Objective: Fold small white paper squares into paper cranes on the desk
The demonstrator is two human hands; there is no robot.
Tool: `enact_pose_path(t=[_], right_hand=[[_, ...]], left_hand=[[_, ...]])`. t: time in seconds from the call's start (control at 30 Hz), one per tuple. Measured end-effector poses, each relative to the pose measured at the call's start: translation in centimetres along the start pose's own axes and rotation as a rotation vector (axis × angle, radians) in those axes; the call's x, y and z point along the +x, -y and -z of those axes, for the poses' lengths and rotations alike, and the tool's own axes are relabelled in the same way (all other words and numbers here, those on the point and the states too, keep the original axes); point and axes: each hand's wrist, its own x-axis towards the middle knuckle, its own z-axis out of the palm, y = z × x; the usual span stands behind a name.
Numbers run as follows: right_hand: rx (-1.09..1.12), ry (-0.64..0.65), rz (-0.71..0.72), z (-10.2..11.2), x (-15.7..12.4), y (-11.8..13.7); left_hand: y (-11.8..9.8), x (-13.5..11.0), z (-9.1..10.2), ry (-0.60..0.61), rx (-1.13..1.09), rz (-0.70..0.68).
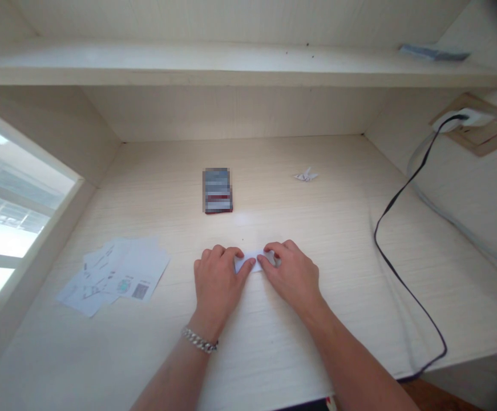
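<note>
2 bare hands, left hand (217, 282) and right hand (291, 277), curl with fingertips pressing 1 folded white paper (248, 262) between them on a pale wood-grain desk (265, 342). Ahead lie 1 small white origami bird (305, 176) and 1 blurred dark rectangular pack (217, 190).

We see a small folded white paper (248, 262), approx. narrow rectangle, lying flat betw. both hands' fingers. Its left end is under the left fingers (231, 254), its right end under the right fingers (276, 249).
</note>
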Motion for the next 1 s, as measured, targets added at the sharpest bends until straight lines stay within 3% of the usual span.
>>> enact_pose_path(t=[0.47, 0.77, 1.0], right_hand=[[-0.016, -0.011, 0.065, -0.2, -0.4, -0.2], [-0.023, -0.003, 0.108, 0.2, -1.2, -0.1], [-0.018, 0.011, 0.121, 0.2, -1.2, -0.3]], left_hand=[[-0.4, -0.6, 0.6, 0.042, 0.089, -0.067], [-2.0, -0.9, 1.5, 0.144, 0.146, -0.005], [-1.5, -0.3, 1.3, 0.185, 0.063, 0.042]])
